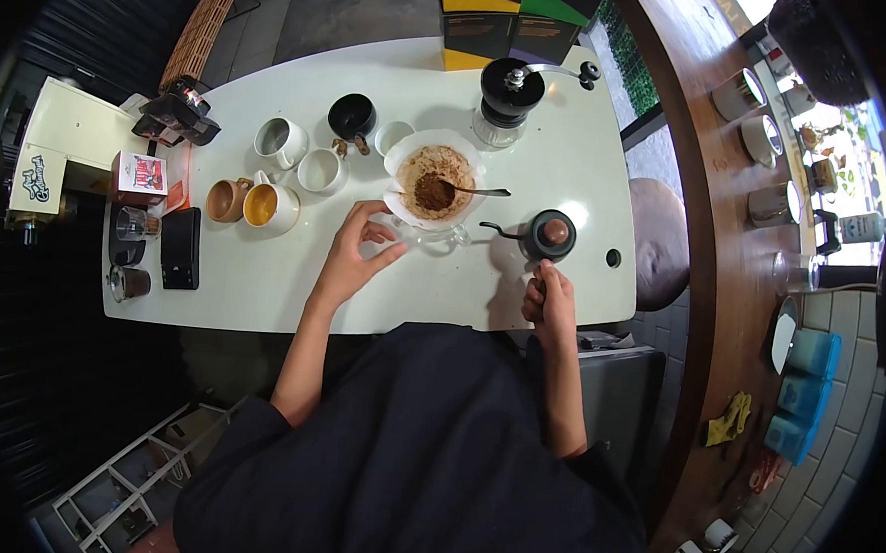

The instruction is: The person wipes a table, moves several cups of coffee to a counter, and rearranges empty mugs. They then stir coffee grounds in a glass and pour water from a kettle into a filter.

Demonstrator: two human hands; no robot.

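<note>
My right hand point(553, 300) is wrapped around the handle of a dark gooseneck kettle point(540, 244) with a round brown lid knob. The kettle's thin spout points left, toward a paper coffee filter point(405, 159). Brown coffee grounds point(432, 189) lie in the filter, and a metal spoon point(487, 192) rests in them with its handle over the right rim. Beneath the filter, a clear glass server point(453, 238) shows in part. My left hand point(361, 242) is open beside the server, fingers curved and thumb apart, with nothing in its grasp.
Several cups stand left of the filter, among them a yellow-lined mug point(271, 207) and a black cup point(352, 118). A hand-crank coffee grinder point(507, 105) is behind, near a coloured box point(481, 33). A black scale point(181, 249) lies at the table's left; a wooden counter point(708, 290) runs along the right.
</note>
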